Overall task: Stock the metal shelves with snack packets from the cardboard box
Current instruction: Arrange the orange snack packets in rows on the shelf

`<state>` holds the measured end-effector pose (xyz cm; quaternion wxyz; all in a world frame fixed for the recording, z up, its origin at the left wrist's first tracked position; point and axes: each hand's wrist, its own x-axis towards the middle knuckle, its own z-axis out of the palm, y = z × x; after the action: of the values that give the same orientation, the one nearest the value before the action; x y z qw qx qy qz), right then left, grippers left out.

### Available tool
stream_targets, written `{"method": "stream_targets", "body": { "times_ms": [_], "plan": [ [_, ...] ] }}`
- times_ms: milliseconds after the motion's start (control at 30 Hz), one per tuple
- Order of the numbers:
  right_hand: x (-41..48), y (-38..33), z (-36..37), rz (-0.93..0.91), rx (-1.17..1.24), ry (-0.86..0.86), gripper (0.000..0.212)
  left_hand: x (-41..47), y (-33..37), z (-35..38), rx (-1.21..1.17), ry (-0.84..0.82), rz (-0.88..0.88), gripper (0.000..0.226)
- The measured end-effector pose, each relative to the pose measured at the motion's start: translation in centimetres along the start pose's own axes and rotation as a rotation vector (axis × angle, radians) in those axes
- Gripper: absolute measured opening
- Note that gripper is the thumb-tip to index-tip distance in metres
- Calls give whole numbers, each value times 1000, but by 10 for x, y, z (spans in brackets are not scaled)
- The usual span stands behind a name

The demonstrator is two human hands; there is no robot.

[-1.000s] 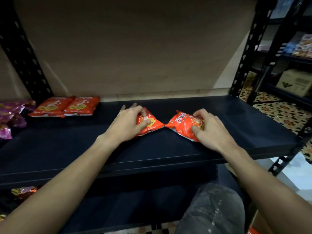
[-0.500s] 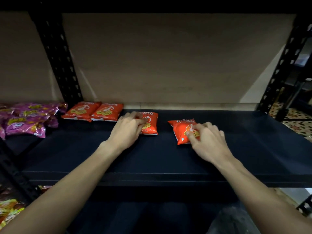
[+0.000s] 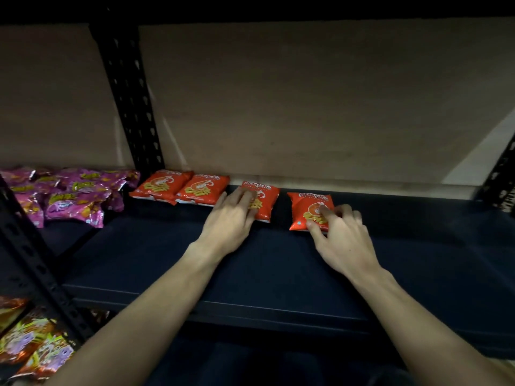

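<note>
At the far left, on the neighbouring bay, a heap of purple packets [image 3: 69,196] lies against the back edge. Below them, on a lower level at the left edge of the view, are multicoloured packets [image 3: 30,344], orange and green with purple print. A black perforated post [image 3: 128,101] stands between the purple heap and the dark metal shelf [image 3: 278,274], and a plain brown back board [image 3: 306,107] rises behind.

Four orange snack packets lie flat in a row along the shelf's back edge, starting from its back left corner. The first orange packet [image 3: 160,185] and the second orange packet [image 3: 202,189] touch, the second slightly overlapping the first. The third orange packet [image 3: 263,201] lies just beside the second. The left hand [image 3: 230,221] rests on its left half, fingers [image 3: 245,197] straight and laid flat on top, not gripping.

A narrow strip of bare shelf separates the third from the fourth orange packet [image 3: 309,210], which sits a little nearer the front and slightly turned. The right hand [image 3: 342,235] holds its near right corner: bent fingers [image 3: 324,210] press on top while the thumb meets the near edge, pinching it. The right half of the shelf runs on to a second black post [image 3: 501,176] at the back right corner.
</note>
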<state>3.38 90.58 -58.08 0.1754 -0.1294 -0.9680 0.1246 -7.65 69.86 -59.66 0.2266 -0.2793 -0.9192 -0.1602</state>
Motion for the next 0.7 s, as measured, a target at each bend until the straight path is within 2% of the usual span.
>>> {"method": "stream_targets", "body": {
  "times_ms": [233, 567, 700],
  "plan": [
    [13, -3, 13, 19, 29, -28, 57, 2, -4, 5, 8, 95, -51, 30],
    [32, -6, 25, -16, 2, -68, 63, 4, -6, 8, -8, 31, -101, 46],
    [40, -7, 30, -43, 17, -74, 60, 4, -7, 8, -36, 57, -104, 39]
  ]
}}
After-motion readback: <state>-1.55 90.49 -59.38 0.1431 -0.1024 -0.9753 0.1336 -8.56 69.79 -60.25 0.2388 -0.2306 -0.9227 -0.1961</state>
